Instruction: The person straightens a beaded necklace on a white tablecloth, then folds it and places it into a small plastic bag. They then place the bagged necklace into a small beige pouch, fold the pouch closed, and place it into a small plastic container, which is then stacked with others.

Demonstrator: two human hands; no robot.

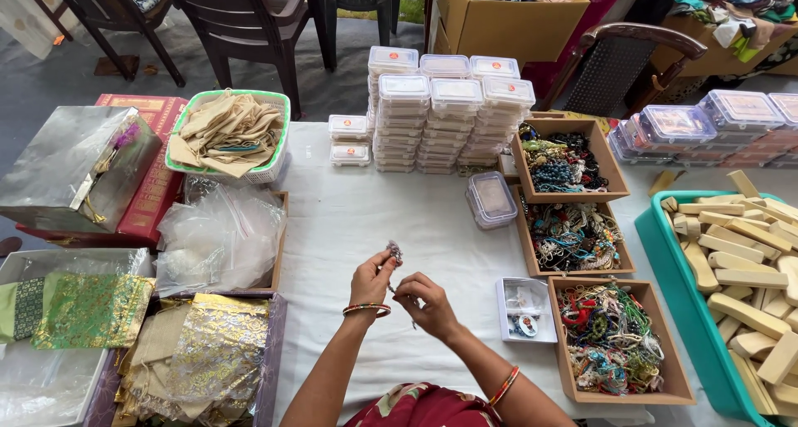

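Over the white-clothed bench (349,227), nr the front edge, left hand (371,281) & right hand (426,304) each pinch-grip a small beaded string (394,256) held up btwn them, w/ wooden trays of beads (613,337) just right and stacked clear boxes (440,111) further back.

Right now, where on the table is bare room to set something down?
Bare white cloth lies between the plastic bags and the bead trays, below the stacked boxes. The right side is crowded up to the teal bin.
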